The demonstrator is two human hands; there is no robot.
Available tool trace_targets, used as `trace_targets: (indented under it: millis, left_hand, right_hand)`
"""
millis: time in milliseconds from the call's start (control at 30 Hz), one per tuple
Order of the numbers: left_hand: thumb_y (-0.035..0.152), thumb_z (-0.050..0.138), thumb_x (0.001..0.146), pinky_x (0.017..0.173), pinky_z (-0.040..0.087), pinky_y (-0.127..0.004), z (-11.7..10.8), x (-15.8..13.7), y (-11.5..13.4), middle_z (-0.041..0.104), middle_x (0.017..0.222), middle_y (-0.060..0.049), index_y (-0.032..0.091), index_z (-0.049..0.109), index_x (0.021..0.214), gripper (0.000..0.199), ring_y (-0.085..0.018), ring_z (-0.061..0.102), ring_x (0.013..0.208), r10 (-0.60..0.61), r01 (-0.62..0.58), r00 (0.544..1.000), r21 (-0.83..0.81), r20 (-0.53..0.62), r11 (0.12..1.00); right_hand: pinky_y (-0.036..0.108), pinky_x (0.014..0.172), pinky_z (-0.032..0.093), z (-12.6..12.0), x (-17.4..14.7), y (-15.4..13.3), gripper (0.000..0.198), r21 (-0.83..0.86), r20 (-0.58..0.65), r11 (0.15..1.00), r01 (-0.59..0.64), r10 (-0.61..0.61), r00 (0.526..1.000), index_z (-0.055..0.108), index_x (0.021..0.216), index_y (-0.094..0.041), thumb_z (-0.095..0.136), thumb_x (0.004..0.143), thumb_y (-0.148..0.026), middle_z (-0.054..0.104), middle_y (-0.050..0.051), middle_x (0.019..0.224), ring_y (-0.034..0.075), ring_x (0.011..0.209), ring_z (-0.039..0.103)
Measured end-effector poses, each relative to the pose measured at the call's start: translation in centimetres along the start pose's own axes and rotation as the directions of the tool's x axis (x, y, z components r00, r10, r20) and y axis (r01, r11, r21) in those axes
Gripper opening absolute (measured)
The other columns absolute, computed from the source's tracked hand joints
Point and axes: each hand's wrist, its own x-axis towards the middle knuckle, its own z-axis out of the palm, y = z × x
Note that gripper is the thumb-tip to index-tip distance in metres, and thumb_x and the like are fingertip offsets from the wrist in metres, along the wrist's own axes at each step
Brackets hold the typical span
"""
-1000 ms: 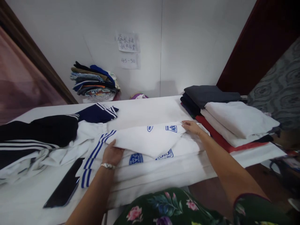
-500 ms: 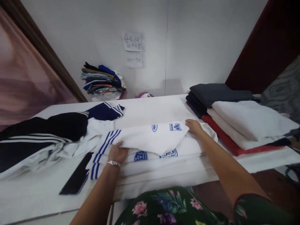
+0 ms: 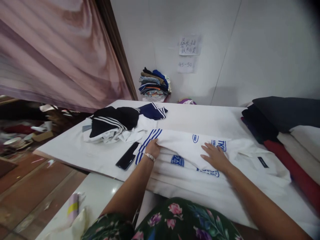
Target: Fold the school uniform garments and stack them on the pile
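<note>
A white shirt (image 3: 180, 138) with blue printed badges lies across the table in front of me, its dark collar label (image 3: 263, 162) facing up at the right. Blue stripes (image 3: 148, 143) cross one end of the sleeve at the left. My left hand (image 3: 152, 149), with a bracelet at the wrist, is closed on the sleeve edge beside these stripes. Flat on the sleeve, near the blue lettering, rests my right hand (image 3: 217, 157) with its fingers spread. Just left of the stripes is a black phone (image 3: 127, 156).
Black, white and navy clothes (image 3: 115, 121) lie loosely at the left of the white table (image 3: 100, 156). Folded dark, beige and red garments (image 3: 282, 113) are stacked at the right. A clothes pile (image 3: 155, 85) stands by the wall, below paper notes (image 3: 188, 45). A pink curtain (image 3: 82, 50) hangs left.
The view has swung left, showing the floor. My right hand has let go of the shirt's far edge near the collar and now lies spread on the sleeve. My left hand keeps its hold.
</note>
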Motion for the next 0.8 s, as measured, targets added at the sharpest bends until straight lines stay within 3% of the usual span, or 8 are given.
trace_targets:
  millis: [133,233,300,367,433,500,633,800]
  left_hand:
    - [0.006,0.048,0.084,0.092,0.050,-0.031,-1.6,0.1,1.7,0.062,0.119,-0.012,0.018,0.053,0.117,0.036,-0.018,0.061,0.107,0.299,-0.281,0.952,0.212,-0.060,0.936]
    - [0.011,0.054,0.082,0.098,0.044,-0.031,-1.9,0.6,3.1,0.056,0.128,-0.010,0.021,0.052,0.119,0.038,-0.018,0.053,0.119,0.543,-0.481,0.838,0.404,-0.048,0.778]
    - [0.017,0.057,0.083,0.099,0.041,-0.031,-1.6,1.2,3.8,0.056,0.128,-0.011,0.020,0.054,0.119,0.037,-0.020,0.052,0.119,0.620,-0.520,0.784,0.588,0.041,0.619]
    - [0.026,0.058,0.083,0.098,0.040,-0.034,-1.1,1.9,4.1,0.056,0.126,-0.013,0.018,0.055,0.119,0.037,-0.023,0.054,0.114,0.618,-0.487,0.763,0.797,0.189,0.358]
    - [0.032,0.059,0.083,0.097,0.039,-0.037,-0.7,2.7,3.9,0.058,0.125,-0.016,0.016,0.056,0.119,0.039,-0.026,0.056,0.111,0.511,-0.398,0.809,0.911,0.290,0.113]
    - [0.032,0.063,0.080,0.096,0.037,-0.039,-0.5,3.5,3.6,0.061,0.120,-0.018,0.014,0.059,0.115,0.039,-0.030,0.056,0.111,0.400,-0.328,0.862,0.944,0.313,-0.031]
    - [0.025,0.064,0.078,0.096,0.036,-0.040,-1.0,4.5,3.2,0.063,0.116,-0.018,0.016,0.061,0.108,0.031,-0.031,0.056,0.112,0.372,-0.302,0.876,0.950,0.308,-0.076]
    - [0.023,0.068,0.074,0.095,0.037,-0.040,-2.5,4.7,4.0,0.066,0.108,-0.016,0.020,0.061,0.100,0.027,-0.032,0.058,0.109,0.410,-0.271,0.875,0.962,0.256,-0.023]
  right_hand:
    - [0.054,0.110,0.020,1.5,-0.4,0.8,0.051,-0.017,0.013,1.000,-0.004,0.004,1.000,0.048,0.134,-0.029,0.040,0.090,-0.052,0.036,0.006,0.148,0.027,0.137,0.030]
    - [0.054,0.110,0.019,1.5,-0.3,1.0,0.051,-0.014,0.017,1.000,-0.006,0.006,1.000,0.048,0.134,-0.029,0.040,0.089,-0.053,0.036,0.006,0.148,0.027,0.137,0.030]
    - [0.054,0.111,0.019,1.3,-0.3,0.9,0.051,-0.012,0.024,1.000,-0.018,0.018,1.000,0.048,0.134,-0.029,0.040,0.089,-0.053,0.036,0.006,0.148,0.027,0.138,0.029]
    - [0.054,0.111,0.020,1.0,-0.3,0.5,0.052,0.000,0.035,0.999,-0.036,0.036,0.999,0.049,0.133,-0.028,0.040,0.089,-0.054,0.036,0.005,0.148,0.027,0.138,0.029]
    - [0.053,0.111,0.021,0.6,-0.4,0.2,0.051,0.020,0.041,0.999,-0.049,0.048,0.998,0.051,0.131,-0.029,0.039,0.089,-0.055,0.039,0.005,0.147,0.027,0.137,0.031]
    - [0.052,0.111,0.021,0.0,-0.5,0.2,0.050,0.019,0.009,0.999,-0.040,0.040,0.999,0.052,0.130,-0.030,0.037,0.090,-0.056,0.041,0.004,0.145,0.026,0.137,0.032]
    - [0.057,0.110,0.016,-0.6,-1.0,1.4,0.051,-0.113,-0.143,0.990,-0.085,0.068,0.987,0.053,0.129,-0.028,0.035,0.090,-0.055,0.041,0.006,0.145,0.030,0.138,0.027]
    - [0.061,0.103,0.026,0.7,-1.5,4.0,0.050,-0.154,-0.079,0.958,-0.240,0.230,0.970,0.048,0.133,-0.028,0.031,0.091,-0.050,0.036,0.007,0.148,0.031,0.136,0.030]
